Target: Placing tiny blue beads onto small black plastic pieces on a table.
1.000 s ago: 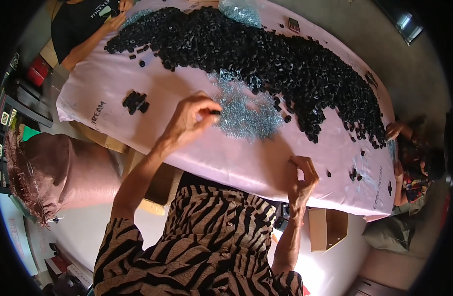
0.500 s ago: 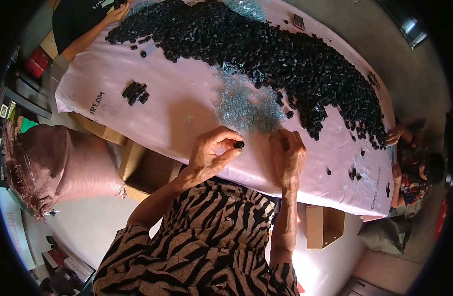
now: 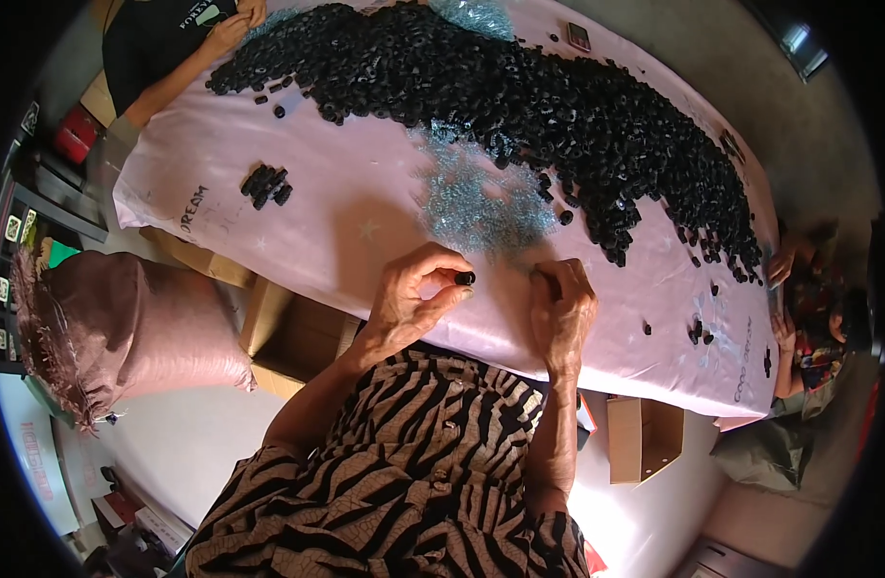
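Observation:
My left hand [image 3: 416, 297] pinches a small black cylindrical plastic piece [image 3: 465, 278] between thumb and forefinger, just above the near edge of the table. To its right, my right hand [image 3: 564, 310] has its fingers curled together at the near side of a heap of small clear bluish pieces [image 3: 481, 202]. Whatever those fingers hold, if anything, is too small to make out. Beyond the clear heap stretches a long pile of similar black pieces [image 3: 520, 96]. A small cluster of black pieces [image 3: 266, 186] lies on the cloth to the left.
A pink cloth [image 3: 317, 183] covers the table. Cardboard boxes [image 3: 303, 332] [image 3: 645, 438] stand below its near edge, and a bulging sack [image 3: 163, 328] is at the left. Another person's hand [image 3: 226, 37] is at the far left; a second person's hand [image 3: 781, 265] is at the right edge.
The view has shifted slightly. My right hand's fingers have curled further in beside the clear heap. The black piece stays in my left hand, turned a little.

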The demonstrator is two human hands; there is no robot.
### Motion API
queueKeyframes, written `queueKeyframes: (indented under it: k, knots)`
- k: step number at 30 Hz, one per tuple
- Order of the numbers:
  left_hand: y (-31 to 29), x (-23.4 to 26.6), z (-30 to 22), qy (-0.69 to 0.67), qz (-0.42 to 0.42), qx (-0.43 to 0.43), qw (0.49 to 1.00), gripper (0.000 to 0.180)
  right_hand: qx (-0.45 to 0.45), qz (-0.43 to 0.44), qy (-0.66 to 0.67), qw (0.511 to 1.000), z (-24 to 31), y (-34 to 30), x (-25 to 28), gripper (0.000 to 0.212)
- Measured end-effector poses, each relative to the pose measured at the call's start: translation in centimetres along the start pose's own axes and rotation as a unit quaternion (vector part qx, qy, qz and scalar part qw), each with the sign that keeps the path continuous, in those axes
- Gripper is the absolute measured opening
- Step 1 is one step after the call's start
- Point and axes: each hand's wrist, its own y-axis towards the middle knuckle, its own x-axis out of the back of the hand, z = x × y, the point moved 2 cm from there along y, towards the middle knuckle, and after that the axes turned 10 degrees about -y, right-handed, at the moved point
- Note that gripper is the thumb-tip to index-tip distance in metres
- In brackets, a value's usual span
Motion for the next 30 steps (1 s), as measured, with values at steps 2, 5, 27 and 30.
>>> queueKeyframes:
  k: [2, 5, 27, 30]
  knots:
    - [0.0, 0.0, 0.2, -0.006, -0.001, 0.003, 1.0, 0.025, -0.002, -0.004, 0.028, 1.0, -0.3, -0.2, 0.1, 0.012]
    - [0.1, 0.1, 0.4, 0.004, -0.005, -0.034, 0.999, 0.024, -0.001, -0.011, 0.076, 0.997, -0.5, -0.3, 0.4, 0.015]
    - [-0.2, 0.2, 0.0, 0.007, -0.008, 0.012, 1.0, 0.023, -0.027, -0.021, 0.078, 0.996, -0.4, -0.9, -0.1, 0.014]
    - [-0.1, 0.2, 0.0, 0.028, -0.006, 0.006, 1.0, 0.022, -0.017, -0.043, 0.082, 0.996, -0.1, -0.6, 0.1, 0.016]
